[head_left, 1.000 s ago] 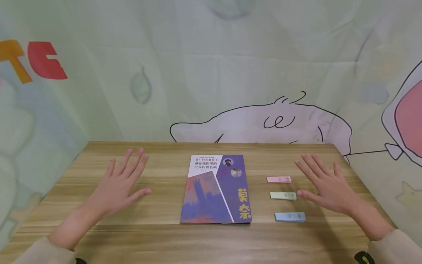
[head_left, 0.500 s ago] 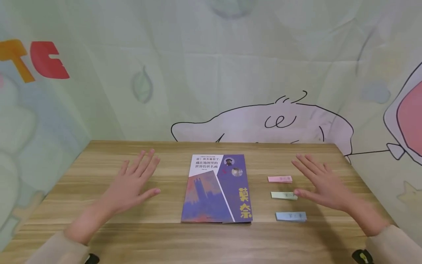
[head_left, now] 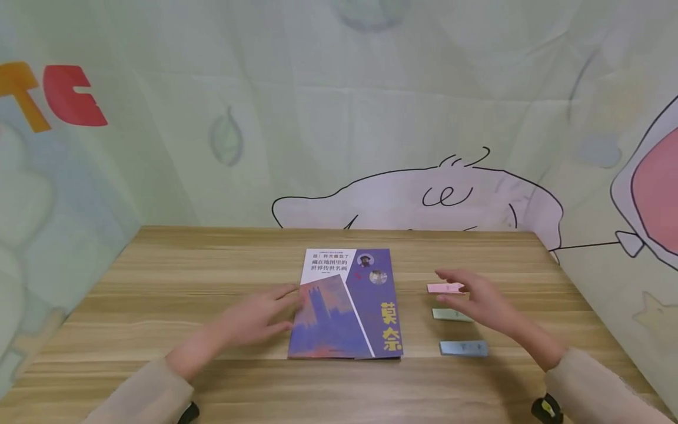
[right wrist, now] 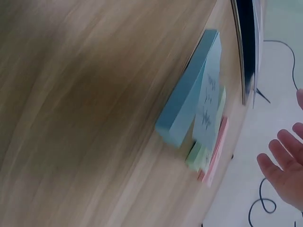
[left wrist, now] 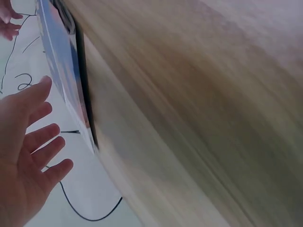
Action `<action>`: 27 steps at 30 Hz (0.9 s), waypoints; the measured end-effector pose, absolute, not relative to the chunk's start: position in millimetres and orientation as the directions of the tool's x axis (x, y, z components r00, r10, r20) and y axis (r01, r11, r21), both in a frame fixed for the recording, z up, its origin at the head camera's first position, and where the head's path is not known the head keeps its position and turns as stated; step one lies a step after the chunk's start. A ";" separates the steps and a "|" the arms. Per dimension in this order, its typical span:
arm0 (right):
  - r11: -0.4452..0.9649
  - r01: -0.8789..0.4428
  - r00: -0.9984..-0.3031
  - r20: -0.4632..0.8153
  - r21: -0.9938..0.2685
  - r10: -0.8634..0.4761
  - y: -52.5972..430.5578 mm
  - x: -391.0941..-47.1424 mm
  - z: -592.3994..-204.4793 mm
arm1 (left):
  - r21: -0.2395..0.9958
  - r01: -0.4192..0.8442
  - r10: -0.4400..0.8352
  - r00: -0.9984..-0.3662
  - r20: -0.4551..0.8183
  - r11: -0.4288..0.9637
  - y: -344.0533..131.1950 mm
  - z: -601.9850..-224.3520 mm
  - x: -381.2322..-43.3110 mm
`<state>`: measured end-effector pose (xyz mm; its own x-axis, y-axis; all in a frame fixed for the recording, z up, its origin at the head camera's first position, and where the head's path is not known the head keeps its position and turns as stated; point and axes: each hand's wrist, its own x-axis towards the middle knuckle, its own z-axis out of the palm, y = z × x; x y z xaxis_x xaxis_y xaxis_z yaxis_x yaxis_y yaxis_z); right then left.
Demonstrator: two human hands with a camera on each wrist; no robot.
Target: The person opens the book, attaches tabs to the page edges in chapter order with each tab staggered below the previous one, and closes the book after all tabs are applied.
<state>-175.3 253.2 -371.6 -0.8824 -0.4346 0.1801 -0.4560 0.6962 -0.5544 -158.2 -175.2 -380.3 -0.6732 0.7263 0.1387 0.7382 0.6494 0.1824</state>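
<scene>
A thin purple-and-white book (head_left: 368, 318) lies flat at the middle of the table. My left hand (head_left: 256, 318) is at its left edge, fingertips overlapping the cover in the head view; the left wrist view shows the fingers (left wrist: 45, 137) loosely bent with nothing between them. To the right of the book lie three narrow sticky-note pads in a column: pink (head_left: 442, 288), green (head_left: 449, 315) and blue (head_left: 463, 348), each bearing handwriting. Over the pink and green pads hovers my right hand (head_left: 484, 300), thumb and fingers apart and holding nothing, covering their right ends.
The wood-grain table (head_left: 344, 388) ends at a printed cloth backdrop (head_left: 339, 129). In the right wrist view, the top sheet of the blue pad (right wrist: 208, 99) lifts away from the sheets below.
My left hand has moved right, from beside the book to its left edge. My right hand has moved left over the pink and green pads, its fingers bending more.
</scene>
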 end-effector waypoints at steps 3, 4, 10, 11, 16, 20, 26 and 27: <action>0.666 -0.350 -0.916 0.092 -0.659 -0.390 244.4 -181.4 -369.8 | 0.202 0.758 0.753 -0.647 0.121 0.620 -163.0 -384.1 -165.3; 0.651 -0.315 -0.924 0.065 -0.690 -0.377 241.1 -183.5 -369.9 | 0.202 0.768 0.764 -0.635 0.116 0.608 -159.0 -385.5 -167.6; 0.458 -0.021 -0.955 -0.118 -0.889 -0.272 208.9 -181.3 -381.6 | 0.187 0.818 0.817 -0.567 0.103 0.544 -141.4 -393.4 -165.5; 0.402 0.043 -0.954 -0.157 -0.915 -0.256 201.9 -178.7 -384.8 | 0.186 0.823 0.823 -0.559 0.099 0.537 -139.7 -394.6 -163.0; 0.226 0.213 -0.936 -0.265 -0.950 -0.231 174.2 -171.9 -398.9 | 0.202 0.830 0.835 -0.544 0.085 0.521 -133.1 -398.4 -157.1; 0.201 0.264 -0.932 -0.303 -0.943 -0.197 161.8 -170.9 -405.6 | 0.236 0.810 0.822 -0.566 0.068 0.538 -129.5 -398.1 -155.6; 0.121 0.323 -0.940 -0.333 -0.939 -0.078 153.1 -172.4 -410.6 | 0.231 0.805 0.815 -0.575 0.074 0.546 -127.4 -398.1 -152.3; 0.108 0.329 -0.940 -0.337 -0.938 -0.059 152.1 -172.9 -411.2 | 0.228 0.808 0.816 -0.572 0.081 0.544 -127.3 -398.0 -151.8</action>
